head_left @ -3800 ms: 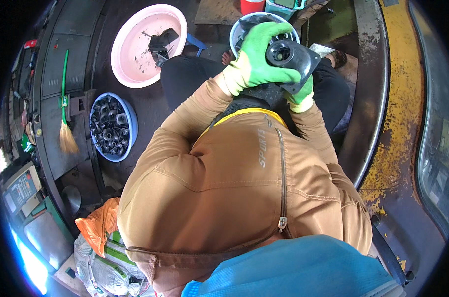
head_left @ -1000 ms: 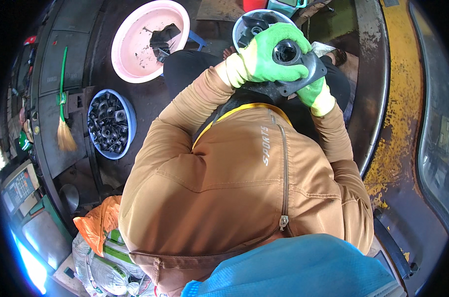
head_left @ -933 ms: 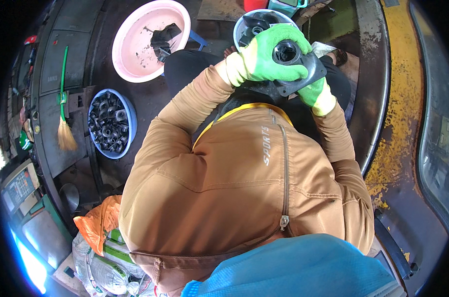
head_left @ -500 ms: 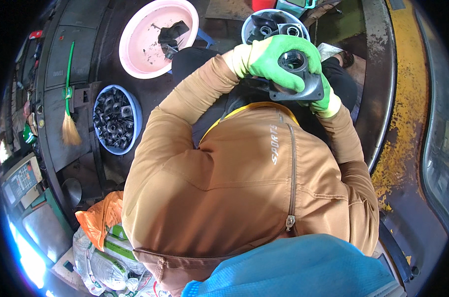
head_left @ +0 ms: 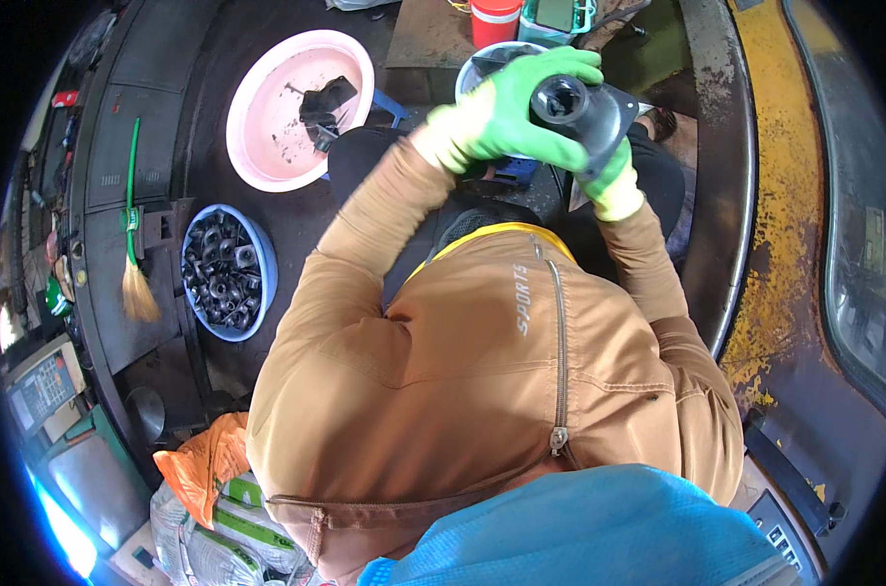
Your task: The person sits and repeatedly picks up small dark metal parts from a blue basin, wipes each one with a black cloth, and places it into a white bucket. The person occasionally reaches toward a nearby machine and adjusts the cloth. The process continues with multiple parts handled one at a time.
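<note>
Up front, right of the middle, a black moulded part (head_left: pixel 604 127) with a round hollow neck and a flat flange is held between my two green-gloved hands. My left hand (head_left: pixel 506 117) curls round the neck side, its fingers above and its thumb below. From the right and beneath, my right hand (head_left: pixel 614 181) grips the flange; most of its fingers are hidden behind the part. Partly covered by my left hand, a pale blue basin (head_left: pixel 465 83) stands just beyond, with dark parts in it.
A pink basin (head_left: pixel 250 161) holds a few black pieces (head_left: pixel 328 107). Left of my body, a blue basin (head_left: pixel 270 278) is heaped with black parts. A red bucket (head_left: pixel 494 21) and a teal container (head_left: pixel 548 37) stand far ahead. A rusty yellow machine (head_left: pixel 775 225) borders the right side.
The black part has been tilted and turned, so its neck now points more to the left. My left fingers have loosened and spread around it. The whole view has shifted slightly.
</note>
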`<state>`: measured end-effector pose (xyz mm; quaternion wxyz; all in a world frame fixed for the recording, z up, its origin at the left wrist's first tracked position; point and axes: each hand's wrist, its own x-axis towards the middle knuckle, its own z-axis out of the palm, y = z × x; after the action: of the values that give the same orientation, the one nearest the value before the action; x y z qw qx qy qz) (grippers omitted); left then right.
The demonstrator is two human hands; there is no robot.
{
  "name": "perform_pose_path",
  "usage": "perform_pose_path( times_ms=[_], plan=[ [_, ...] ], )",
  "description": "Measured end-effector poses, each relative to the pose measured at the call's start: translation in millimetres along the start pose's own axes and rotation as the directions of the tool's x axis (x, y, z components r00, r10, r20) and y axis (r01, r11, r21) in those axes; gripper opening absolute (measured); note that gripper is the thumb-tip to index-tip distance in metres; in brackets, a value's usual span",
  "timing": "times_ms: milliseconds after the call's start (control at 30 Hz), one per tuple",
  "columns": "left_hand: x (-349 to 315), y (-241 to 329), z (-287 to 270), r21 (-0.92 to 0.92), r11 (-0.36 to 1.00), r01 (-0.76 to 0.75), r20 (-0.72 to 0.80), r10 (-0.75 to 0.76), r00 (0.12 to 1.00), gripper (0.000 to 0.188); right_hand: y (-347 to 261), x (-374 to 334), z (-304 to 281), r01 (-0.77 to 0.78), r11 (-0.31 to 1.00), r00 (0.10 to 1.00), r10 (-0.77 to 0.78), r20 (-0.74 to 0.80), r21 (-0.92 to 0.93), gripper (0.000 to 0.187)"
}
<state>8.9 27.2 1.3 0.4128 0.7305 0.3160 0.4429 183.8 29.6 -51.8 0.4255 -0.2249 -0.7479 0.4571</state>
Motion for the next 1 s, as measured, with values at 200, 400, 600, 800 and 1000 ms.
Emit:
perform_pose_path(
  times_ms=[200,400,600,800,1000],
  plan=[
    [-12.5,-14.2,37.6,0.222,0.943,-0.249,-0.326,0.312,0.892,0.043,-2.4,0.4,29.0,-0.059,0.832,0.919,0.261,-0.295,0.552,0.031],
    [-11.9,2.5,20.5,0.150,0.923,-0.355,-0.161,0.377,0.912,0.042,-32.8,-2.5,1.6,0.189,0.846,0.980,-0.195,0.041,-0.499,0.034],
    [-12.6,11.9,14.5,-0.076,0.928,-0.364,0.094,0.370,0.924,0.040,-42.6,-16.5,-14.2,0.066,0.957,0.958,0.018,0.285,-0.284,0.059],
    [-15.4,5.9,16.2,-0.458,0.887,-0.056,0.434,0.277,0.857,0.047,-16.7,-41.3,4.7,-0.382,0.915,0.855,0.296,0.426,0.130,0.062],
    [-13.8,-56.3,10.5,-0.699,0.713,-0.057,-0.028,0.052,0.998,0.032,32.2,-21.5,14.8,-0.552,0.280,0.817,0.369,0.442,0.786,0.038]
  ],
)
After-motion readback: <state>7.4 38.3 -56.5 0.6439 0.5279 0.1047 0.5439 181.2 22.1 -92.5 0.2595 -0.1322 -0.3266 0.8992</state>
